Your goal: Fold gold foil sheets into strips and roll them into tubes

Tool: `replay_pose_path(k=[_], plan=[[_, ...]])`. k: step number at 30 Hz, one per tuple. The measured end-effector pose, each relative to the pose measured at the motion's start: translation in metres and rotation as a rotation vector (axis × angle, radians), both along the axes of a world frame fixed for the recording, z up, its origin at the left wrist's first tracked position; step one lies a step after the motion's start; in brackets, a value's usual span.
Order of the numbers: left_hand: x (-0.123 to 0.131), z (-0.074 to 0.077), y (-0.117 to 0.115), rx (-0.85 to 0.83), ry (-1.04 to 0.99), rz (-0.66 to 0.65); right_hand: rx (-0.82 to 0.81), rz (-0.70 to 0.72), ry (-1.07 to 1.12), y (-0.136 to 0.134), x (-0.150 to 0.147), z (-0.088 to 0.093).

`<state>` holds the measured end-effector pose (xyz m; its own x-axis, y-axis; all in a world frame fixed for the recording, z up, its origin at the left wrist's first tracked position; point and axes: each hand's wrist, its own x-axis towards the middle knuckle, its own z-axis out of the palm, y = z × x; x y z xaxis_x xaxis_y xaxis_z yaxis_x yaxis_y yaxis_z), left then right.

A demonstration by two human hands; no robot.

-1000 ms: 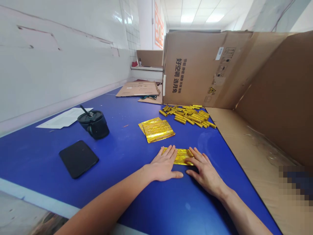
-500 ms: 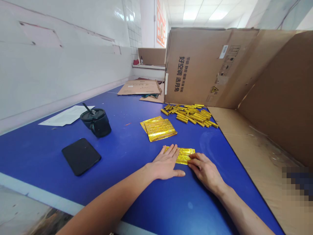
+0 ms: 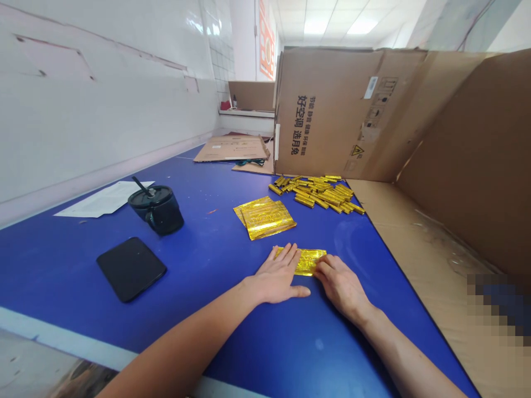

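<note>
Head view: rests the left hand [image 3: 279, 276] palm down, fingers extended side by side and thumb out to the right. Seems to pinch with the right hand [image 3: 343, 283], thumb and fingertips drawn together on the right end of a shiny gold foil rectangular sheet [image 3: 306, 262]. Cannot tell how much foil is caught there. Looks only partway along, judging by the mostly flat foil, with no finished tube to be seen in it. Runs between both hands, left end under the left fingers, right end at the right fingertips, flat on the blue smooth-topped desk [image 3: 232, 260].

Just beyond, shows overlapping flat gold foil sheets [image 3: 269, 219], apart from both hands and seemingly not yet worked. Farther off, toward the right edge, holds a loose heap of slim gold foil tubes [image 3: 305, 200], apparently done. Behind those, rises to a big printed brown cardboard box [image 3: 332, 121]. Off left, includes a dark lidded mug [image 3: 165, 214] and a flat black rectangular object [image 3: 131, 269].
</note>
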<state>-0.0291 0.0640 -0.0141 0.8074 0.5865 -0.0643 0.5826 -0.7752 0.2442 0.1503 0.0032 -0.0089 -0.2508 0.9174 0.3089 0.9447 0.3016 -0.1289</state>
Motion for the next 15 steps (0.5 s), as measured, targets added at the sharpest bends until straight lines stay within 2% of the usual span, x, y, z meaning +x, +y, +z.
replay_pose_path(k=[4, 9, 15], plan=[[0.0001, 0.0006, -0.0007, 0.003, -0.004, -0.003, 0.017, -0.034, -0.053, 0.0011, -0.0012, -0.0031], [-0.0005, -0.0002, -0.0009, 0.007, -0.005, 0.007, -0.037, 0.003, 0.010, 0.0003, 0.0017, 0.0001], [-0.0008, 0.0010, -0.0010, 0.003, -0.008, 0.008, -0.052, -0.021, -0.029, -0.0004, 0.0000, 0.0015]])
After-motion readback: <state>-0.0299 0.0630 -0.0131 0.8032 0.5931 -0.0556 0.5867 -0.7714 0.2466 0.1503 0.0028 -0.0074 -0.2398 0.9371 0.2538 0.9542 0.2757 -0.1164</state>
